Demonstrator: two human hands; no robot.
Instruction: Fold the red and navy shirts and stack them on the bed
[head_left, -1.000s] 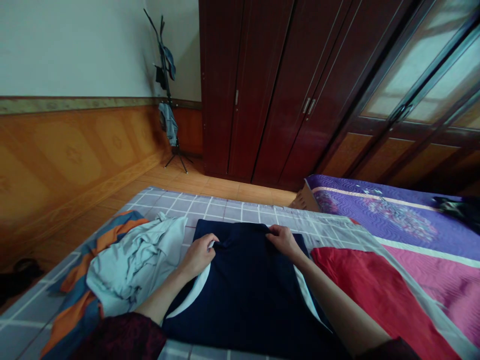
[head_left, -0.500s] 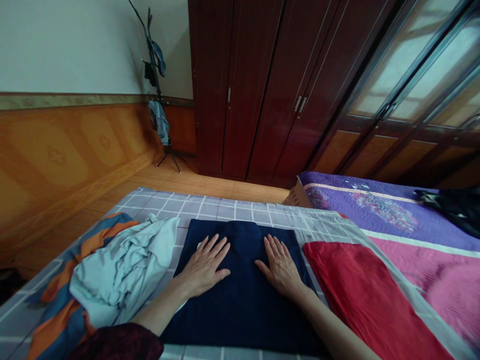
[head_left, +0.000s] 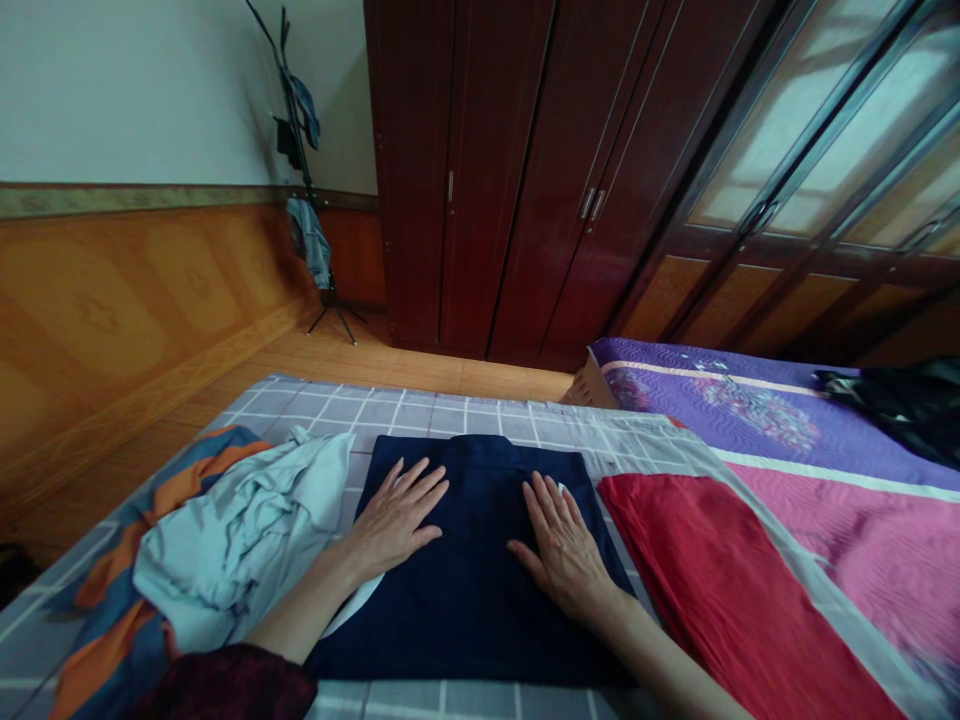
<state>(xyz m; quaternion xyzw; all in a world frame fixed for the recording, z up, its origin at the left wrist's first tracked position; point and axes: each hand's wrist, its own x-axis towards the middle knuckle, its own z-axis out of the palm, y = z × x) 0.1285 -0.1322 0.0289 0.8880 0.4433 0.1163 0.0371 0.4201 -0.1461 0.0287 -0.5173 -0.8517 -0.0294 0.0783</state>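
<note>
A dark navy garment (head_left: pixel 472 590) lies folded into a flat, roughly square shape on the grey checked bedspread (head_left: pixel 420 405). My left hand (head_left: pixel 397 520) rests palm down on its left part, fingers spread. On the right part my right hand (head_left: pixel 562 540) also lies flat, its thumb apart from the fingers. A sliver of white cloth (head_left: pixel 358 602) shows at the garment's left edge beside my left wrist. Left of the garment is a crumpled pale blue cloth (head_left: pixel 247 540), lying partly over an orange and blue striped cloth (head_left: pixel 187 487). To the right lies a red cloth (head_left: pixel 720 570).
Beyond the bed's far edge stands a dark red wardrobe (head_left: pixel 480 180). A coat stand (head_left: pixel 300 150) with a few items on it is at the back left. On the right, a purple and pink quilt (head_left: pixel 750 400) bears a dark garment (head_left: pixel 911 405).
My left hand has slid a little left and down on the navy garment; more white cloth shows beside that wrist. My right hand stays on the garment's right part. The view has shifted slightly.
</note>
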